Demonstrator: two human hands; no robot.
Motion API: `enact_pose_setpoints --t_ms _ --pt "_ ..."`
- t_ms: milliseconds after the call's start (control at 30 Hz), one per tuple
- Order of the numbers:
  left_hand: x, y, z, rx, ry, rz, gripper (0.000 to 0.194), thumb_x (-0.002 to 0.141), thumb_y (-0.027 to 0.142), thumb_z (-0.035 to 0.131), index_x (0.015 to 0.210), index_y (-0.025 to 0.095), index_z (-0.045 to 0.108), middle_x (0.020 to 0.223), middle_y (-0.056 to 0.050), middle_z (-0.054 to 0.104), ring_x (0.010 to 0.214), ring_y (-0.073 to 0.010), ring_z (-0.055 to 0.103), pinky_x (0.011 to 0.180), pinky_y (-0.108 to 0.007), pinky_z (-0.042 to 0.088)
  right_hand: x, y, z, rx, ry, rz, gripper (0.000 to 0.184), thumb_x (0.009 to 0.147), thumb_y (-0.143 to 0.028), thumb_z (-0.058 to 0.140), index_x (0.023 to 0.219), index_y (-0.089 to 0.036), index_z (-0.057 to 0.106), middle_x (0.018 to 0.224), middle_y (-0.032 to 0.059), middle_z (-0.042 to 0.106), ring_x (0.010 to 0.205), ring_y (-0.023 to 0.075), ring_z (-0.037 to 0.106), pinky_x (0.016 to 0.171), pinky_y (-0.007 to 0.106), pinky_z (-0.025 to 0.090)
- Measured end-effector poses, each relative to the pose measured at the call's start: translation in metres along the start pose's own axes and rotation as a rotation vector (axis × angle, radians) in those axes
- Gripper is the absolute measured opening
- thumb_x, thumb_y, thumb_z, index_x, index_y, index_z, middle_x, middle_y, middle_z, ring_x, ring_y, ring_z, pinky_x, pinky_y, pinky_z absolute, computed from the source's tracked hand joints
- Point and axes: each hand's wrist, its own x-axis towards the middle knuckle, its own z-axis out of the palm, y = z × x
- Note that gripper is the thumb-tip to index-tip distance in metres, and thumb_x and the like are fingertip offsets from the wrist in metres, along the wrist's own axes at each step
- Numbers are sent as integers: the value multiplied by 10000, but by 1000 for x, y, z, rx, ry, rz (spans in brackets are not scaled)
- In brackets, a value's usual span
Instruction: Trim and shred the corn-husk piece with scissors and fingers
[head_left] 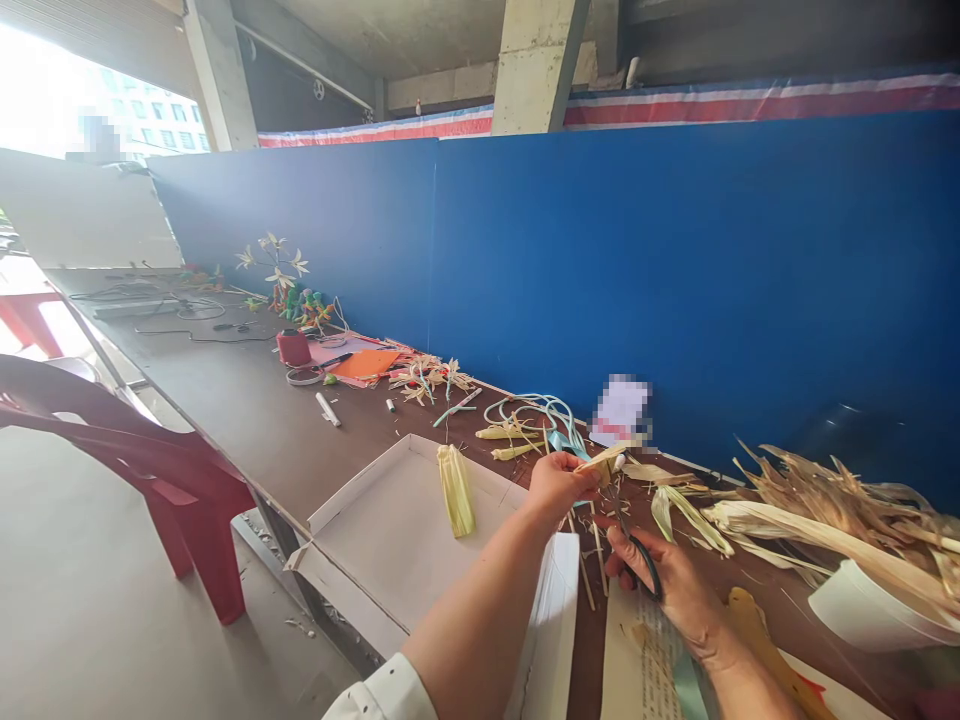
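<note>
My left hand is closed on a strip of pale dried corn husk, held over the brown table. My right hand grips a pair of dark-handled scissors, whose blades point up toward the husk strip. Whether the blades touch the husk I cannot tell. Thin pale sticks lie on the table below the hands. To the left, a folded yellow-green husk piece rests in a shallow white cardboard box lid.
Dry husks pile up at the right beside a white bowl. Husk flowers, light-blue cord, orange paper and a red thread spool lie farther back. A blue partition lines the table; a red chair stands left.
</note>
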Motion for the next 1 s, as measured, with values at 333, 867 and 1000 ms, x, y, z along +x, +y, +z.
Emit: enact_pose_setpoints --t_ms 333,867,1000 --pt "-3 2 1 -16 -4 -6 243 635 176 774 644 127 536 586 2 588 530 -95 568 628 -259 519 0 -4 2 -38 -21 19 393 749 -553 586 960 -251 723 585 5 583 541 190 489 556 328 380" --pt "-1 0 -2 -140 -69 -90 169 693 83 677 634 124 524 609 -21 584 526 -92 566 670 -270 519 1 -4 2 -10 3 35 349 726 -519 623 948 -268 720 538 -13 544 510 176 467 532 319 353" --pt "0 -2 -3 -161 -81 -92 159 680 80 674 622 130 535 630 -29 583 542 -100 560 725 -311 524 1 -3 3 8 15 33 350 715 -502 643 955 -258 717 529 -18 533 503 174 457 526 319 348"
